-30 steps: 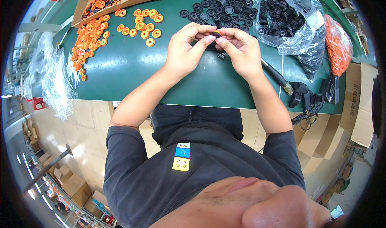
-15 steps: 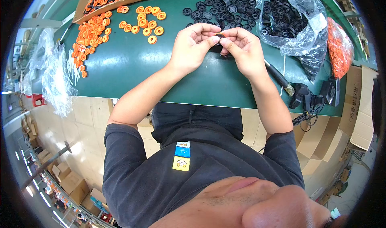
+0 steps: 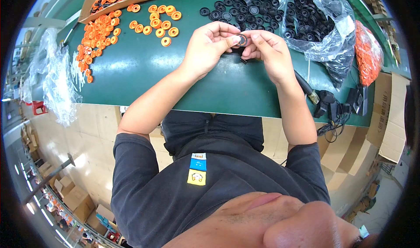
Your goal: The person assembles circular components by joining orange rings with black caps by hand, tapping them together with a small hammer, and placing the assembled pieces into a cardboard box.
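Observation:
A small round black wheel [image 3: 242, 40] with a trace of orange in its face sits between my two hands, above the middle of the green table. My left hand [image 3: 213, 45] pinches its left edge between thumb and fingers. On the other edge, the fingertips of my right hand [image 3: 269, 49] press against the wheel, thumb drawn back a little. Beneath the hands a dark object [image 3: 238, 50] is mostly hidden. Loose black wheels [image 3: 240, 17] lie just beyond my fingers, and several orange rings [image 3: 166, 25] are scattered to the left.
A cardboard tray [image 3: 144, 0] of orange and black parts stands far left, beside a heap of orange rings [image 3: 98, 34]. At right are a clear bag of black wheels [image 3: 323, 42], a bag of orange parts [image 3: 368, 53], a black-handled tool [image 3: 306, 86] and black adapters [image 3: 332, 104].
The wheel has been tipped so its round face shows more. My right thumb has shifted away from it and my right hand has turned slightly; the left hand keeps its pinch.

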`<state>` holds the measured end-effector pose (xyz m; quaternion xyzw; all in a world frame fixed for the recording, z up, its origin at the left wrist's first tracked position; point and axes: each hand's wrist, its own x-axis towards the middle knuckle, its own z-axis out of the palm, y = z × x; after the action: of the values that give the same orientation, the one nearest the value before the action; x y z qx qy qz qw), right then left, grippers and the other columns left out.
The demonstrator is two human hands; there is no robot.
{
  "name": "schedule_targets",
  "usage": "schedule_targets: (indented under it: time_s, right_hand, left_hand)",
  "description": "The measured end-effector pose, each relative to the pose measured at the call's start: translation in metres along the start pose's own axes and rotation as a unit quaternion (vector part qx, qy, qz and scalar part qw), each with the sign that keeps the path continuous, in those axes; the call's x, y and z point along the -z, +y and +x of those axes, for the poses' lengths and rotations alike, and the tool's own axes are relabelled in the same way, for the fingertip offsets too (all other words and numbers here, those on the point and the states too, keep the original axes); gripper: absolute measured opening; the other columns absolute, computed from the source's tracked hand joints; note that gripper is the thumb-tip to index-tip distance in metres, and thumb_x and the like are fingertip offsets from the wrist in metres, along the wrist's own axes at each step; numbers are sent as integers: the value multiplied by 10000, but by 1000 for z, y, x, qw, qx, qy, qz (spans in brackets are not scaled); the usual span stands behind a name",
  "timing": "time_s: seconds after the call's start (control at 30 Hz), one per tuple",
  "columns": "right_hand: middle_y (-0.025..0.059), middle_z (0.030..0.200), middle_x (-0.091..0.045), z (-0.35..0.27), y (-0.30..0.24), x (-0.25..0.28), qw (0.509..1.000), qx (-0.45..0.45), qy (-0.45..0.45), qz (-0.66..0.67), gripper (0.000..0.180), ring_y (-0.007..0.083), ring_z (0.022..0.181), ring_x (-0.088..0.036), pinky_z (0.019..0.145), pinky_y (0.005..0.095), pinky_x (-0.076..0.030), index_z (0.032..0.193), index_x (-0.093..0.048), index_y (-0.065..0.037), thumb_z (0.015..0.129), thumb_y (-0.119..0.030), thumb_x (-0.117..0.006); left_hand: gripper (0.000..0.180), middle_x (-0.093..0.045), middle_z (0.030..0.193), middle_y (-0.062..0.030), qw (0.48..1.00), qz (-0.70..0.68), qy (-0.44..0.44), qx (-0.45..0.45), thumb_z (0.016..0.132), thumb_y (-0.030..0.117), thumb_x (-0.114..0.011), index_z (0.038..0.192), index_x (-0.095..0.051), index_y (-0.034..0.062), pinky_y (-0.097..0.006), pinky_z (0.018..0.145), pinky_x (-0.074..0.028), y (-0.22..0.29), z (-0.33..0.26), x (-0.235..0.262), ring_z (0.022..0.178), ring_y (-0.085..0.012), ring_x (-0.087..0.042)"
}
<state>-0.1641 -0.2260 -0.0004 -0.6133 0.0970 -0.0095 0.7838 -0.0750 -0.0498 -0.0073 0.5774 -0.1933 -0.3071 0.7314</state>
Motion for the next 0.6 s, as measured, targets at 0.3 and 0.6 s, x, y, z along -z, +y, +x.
schedule_targets:
  time_s: [0.3,0.6]
  right_hand:
    - [50,911,-712,-2,0,7,998,27,-23,-49,237,89,693,-647,627,233,-544,1154,-687,13,977,-145,-681]
    - [-4,837,-696,14,5,31,924,235,189,-237,146,39,697,-605,631,193,-475,1032,-731,3,946,-114,-716]
  left_hand:
    - [207,-703,1028,-67,999,2,-50,-12,951,71,-687,1135,-647,-16,-262,821,-546,-3,-2,4,917,-111,-673]
    - [149,-679,964,-110,836,482,-188,-183,829,84,-691,967,-735,51,-392,846,-544,4,-14,7,930,-298,-663]
